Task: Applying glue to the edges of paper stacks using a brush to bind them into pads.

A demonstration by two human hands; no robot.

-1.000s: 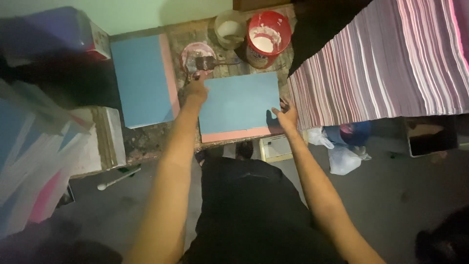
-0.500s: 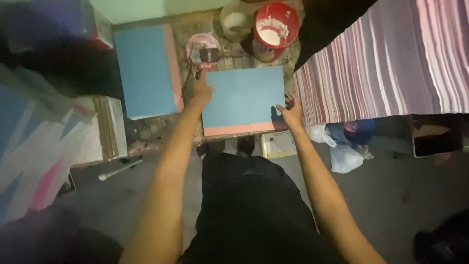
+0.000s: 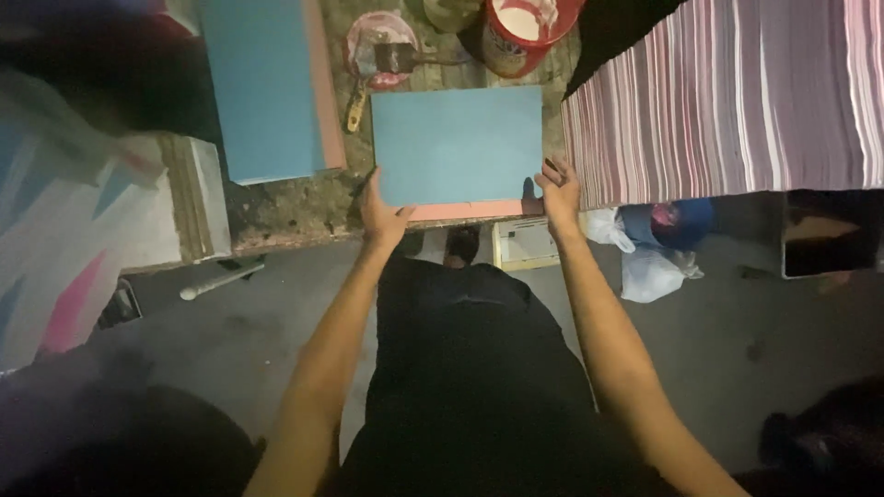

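Observation:
A blue sheet [image 3: 456,143] lies flat on the worn workbench [image 3: 295,207], on top of a pink sheet whose strip [image 3: 460,211] shows along the near edge. My left hand [image 3: 382,216] grips the near left corner of these sheets, thumb on the blue surface. My right hand [image 3: 559,189] holds the near right corner, fingers pointing up along the right edge. Both arms reach forward from my dark-clothed body.
A second blue-on-pink sheet [image 3: 262,87] lies to the left. Behind are a pink bowl with a brush [image 3: 382,46] and a red bucket of white paste [image 3: 525,23]. A tall stack of striped sheets [image 3: 727,92] stands right. Plastic bags [image 3: 649,267] lie on the floor.
My left hand slid from the far left corner of the blue sheet to the near left corner. My right hand stayed at the right edge. The view shifted toward me.

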